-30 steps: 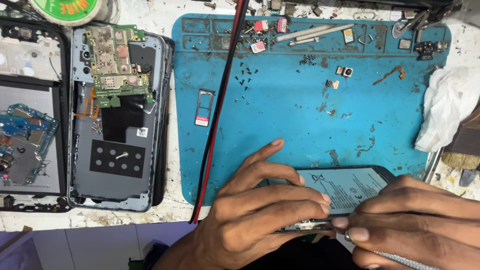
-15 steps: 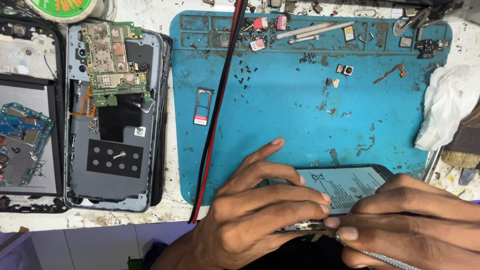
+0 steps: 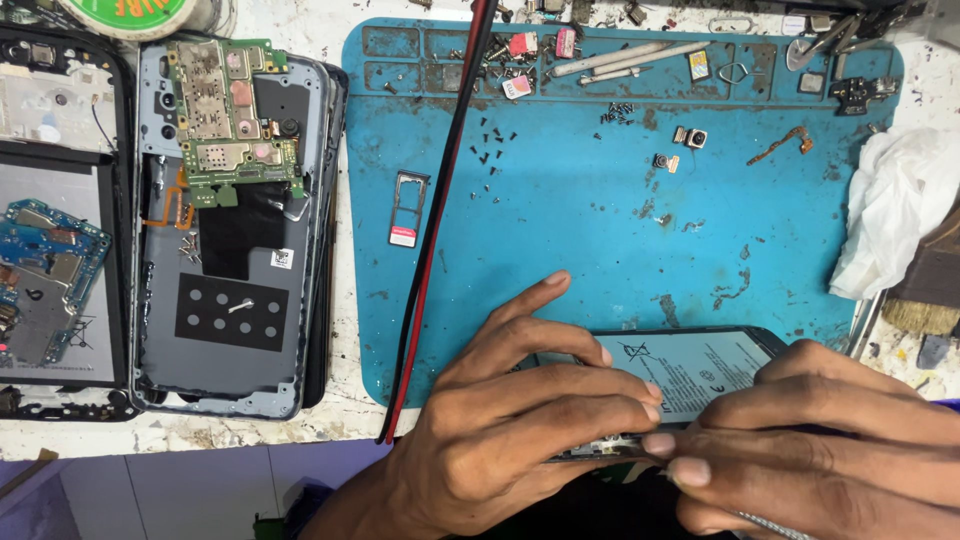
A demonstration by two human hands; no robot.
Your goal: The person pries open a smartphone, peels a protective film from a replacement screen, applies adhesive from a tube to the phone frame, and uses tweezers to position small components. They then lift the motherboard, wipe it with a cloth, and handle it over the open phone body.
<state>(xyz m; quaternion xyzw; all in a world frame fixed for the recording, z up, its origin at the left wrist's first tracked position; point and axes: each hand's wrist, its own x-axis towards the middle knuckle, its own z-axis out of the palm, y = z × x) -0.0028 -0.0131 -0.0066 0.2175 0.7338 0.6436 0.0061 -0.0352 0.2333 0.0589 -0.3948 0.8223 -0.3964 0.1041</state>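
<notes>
Opened black phone with pale battery [image 3: 690, 375], long axis left-to-right, pinched at its near edge between left hand [image 3: 500, 440] and right hand [image 3: 830, 450] fingertips.

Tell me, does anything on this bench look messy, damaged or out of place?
Yes. Tiny black screws lie scattered loose on the stained blue mat, and a green circuit board sits askew on an opened phone. Both hands grip another opened phone.

Bright, even light (soft shadows), sharp focus
</notes>
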